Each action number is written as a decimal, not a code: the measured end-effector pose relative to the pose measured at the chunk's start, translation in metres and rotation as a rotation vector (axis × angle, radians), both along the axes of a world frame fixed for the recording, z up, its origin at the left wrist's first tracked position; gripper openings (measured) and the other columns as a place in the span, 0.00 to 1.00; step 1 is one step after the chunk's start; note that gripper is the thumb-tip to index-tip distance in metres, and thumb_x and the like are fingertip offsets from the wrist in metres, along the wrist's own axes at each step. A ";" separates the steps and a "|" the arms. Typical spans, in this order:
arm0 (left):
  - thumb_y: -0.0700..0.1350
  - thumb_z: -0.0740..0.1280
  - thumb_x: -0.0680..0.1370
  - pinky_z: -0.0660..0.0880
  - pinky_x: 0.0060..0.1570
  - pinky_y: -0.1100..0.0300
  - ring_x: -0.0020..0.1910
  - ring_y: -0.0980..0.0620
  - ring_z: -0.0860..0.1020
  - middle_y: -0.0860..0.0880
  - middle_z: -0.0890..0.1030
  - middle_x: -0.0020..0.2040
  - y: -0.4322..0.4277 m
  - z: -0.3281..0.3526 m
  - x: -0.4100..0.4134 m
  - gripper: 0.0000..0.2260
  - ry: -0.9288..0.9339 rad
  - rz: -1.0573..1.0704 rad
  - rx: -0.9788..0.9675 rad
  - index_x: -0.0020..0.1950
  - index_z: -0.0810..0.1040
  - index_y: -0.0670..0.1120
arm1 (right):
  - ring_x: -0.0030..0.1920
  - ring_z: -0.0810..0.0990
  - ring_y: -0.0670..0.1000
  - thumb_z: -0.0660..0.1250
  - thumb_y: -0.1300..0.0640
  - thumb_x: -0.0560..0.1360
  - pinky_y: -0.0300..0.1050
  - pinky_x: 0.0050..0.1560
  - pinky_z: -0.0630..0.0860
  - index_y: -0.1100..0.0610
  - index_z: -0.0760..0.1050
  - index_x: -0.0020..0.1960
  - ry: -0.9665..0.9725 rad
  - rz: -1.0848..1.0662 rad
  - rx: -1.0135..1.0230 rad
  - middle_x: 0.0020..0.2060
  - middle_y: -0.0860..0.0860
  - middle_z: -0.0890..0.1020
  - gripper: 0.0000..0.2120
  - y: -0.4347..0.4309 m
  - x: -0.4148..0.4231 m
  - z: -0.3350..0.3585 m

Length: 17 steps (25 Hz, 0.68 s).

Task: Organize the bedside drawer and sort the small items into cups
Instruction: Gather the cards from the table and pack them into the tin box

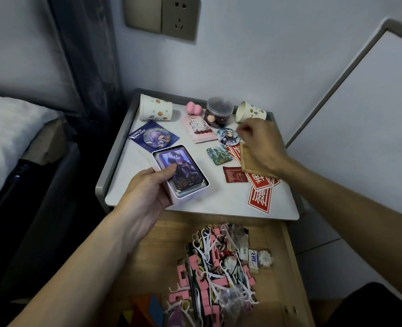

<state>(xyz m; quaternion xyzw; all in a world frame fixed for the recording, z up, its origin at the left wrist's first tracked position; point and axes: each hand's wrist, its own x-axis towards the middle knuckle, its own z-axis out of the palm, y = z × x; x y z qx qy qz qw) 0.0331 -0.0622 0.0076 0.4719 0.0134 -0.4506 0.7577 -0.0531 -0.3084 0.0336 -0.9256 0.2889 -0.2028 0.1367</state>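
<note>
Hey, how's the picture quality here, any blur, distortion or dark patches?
Head view: dim, bluish light, no glare; the wide lens bends the nightstand edges; the right hand looks motion-blurred at the fingertips; clutter in the drawer is soft; the card tin in the left hand reads clearly.

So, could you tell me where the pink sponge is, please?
Head view: the pink sponge sits at the back of the nightstand, between the left paper cup and the clear jar.

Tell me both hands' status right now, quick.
Left hand: grips the white card box.
Right hand: fingers curled beside the tipped paper cup; cannot tell if it holds anything.
</note>
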 end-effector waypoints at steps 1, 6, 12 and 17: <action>0.36 0.65 0.79 0.82 0.37 0.54 0.48 0.44 0.85 0.39 0.85 0.51 -0.001 -0.001 0.000 0.11 0.005 -0.005 -0.003 0.61 0.77 0.34 | 0.46 0.78 0.49 0.66 0.57 0.80 0.44 0.45 0.73 0.55 0.82 0.54 0.100 -0.063 -0.089 0.51 0.52 0.84 0.07 -0.026 0.003 -0.008; 0.37 0.65 0.79 0.81 0.36 0.55 0.50 0.42 0.84 0.38 0.84 0.53 -0.007 -0.003 0.003 0.12 0.003 -0.053 -0.008 0.62 0.77 0.35 | 0.45 0.81 0.55 0.67 0.57 0.78 0.44 0.40 0.74 0.58 0.81 0.54 0.361 -0.139 -0.261 0.49 0.56 0.83 0.08 -0.093 0.017 -0.045; 0.38 0.65 0.79 0.82 0.40 0.52 0.52 0.41 0.84 0.39 0.84 0.54 -0.010 -0.008 0.007 0.13 -0.012 -0.084 -0.024 0.62 0.77 0.36 | 0.44 0.81 0.54 0.65 0.57 0.79 0.46 0.44 0.79 0.57 0.79 0.50 0.414 -0.071 -0.312 0.47 0.57 0.83 0.06 -0.101 0.018 -0.059; 0.38 0.65 0.79 0.83 0.46 0.48 0.54 0.40 0.83 0.39 0.84 0.54 -0.008 -0.008 0.005 0.13 -0.023 -0.093 -0.027 0.62 0.77 0.36 | 0.50 0.81 0.59 0.62 0.56 0.82 0.50 0.47 0.78 0.58 0.75 0.58 0.393 0.011 -0.400 0.55 0.60 0.82 0.09 -0.090 0.007 -0.023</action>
